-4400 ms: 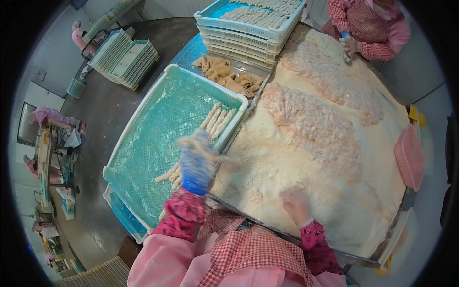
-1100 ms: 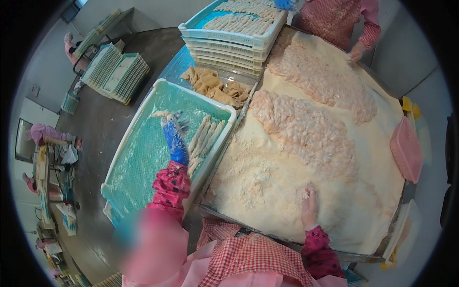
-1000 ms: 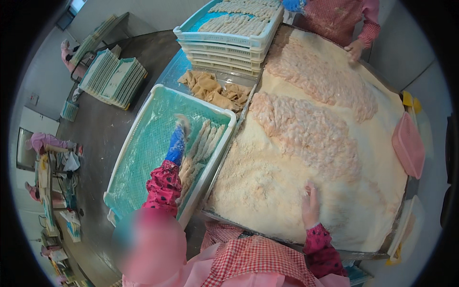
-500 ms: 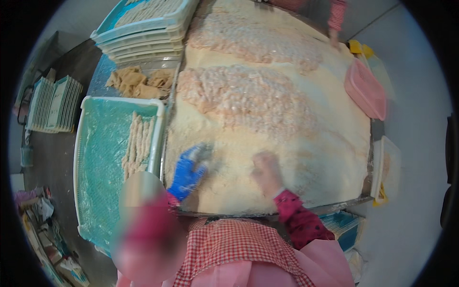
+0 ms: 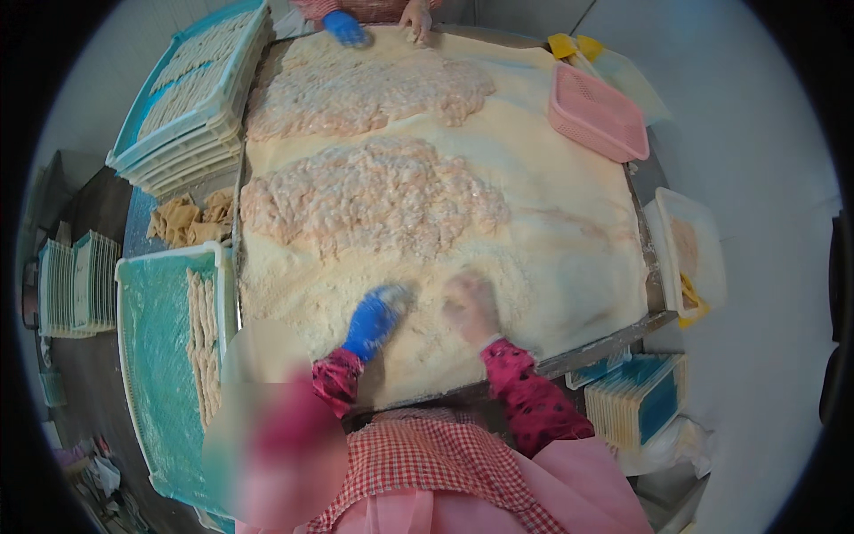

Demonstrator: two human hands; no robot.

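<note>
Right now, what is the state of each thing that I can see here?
left hand: blue-gloved, down in crumbs
right hand: crumb-coated, flat on crumbs
teal tray: holds one row of coated strips
pink basket: upside down
stacked trays: top one filled

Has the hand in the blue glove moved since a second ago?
Yes. The left hand has left the teal tray and now lies on the crumb table, beside the right hand.

Your hands rest on the crumb-covered table; the tray lies left, meat mounds behind, basket far right.
</note>
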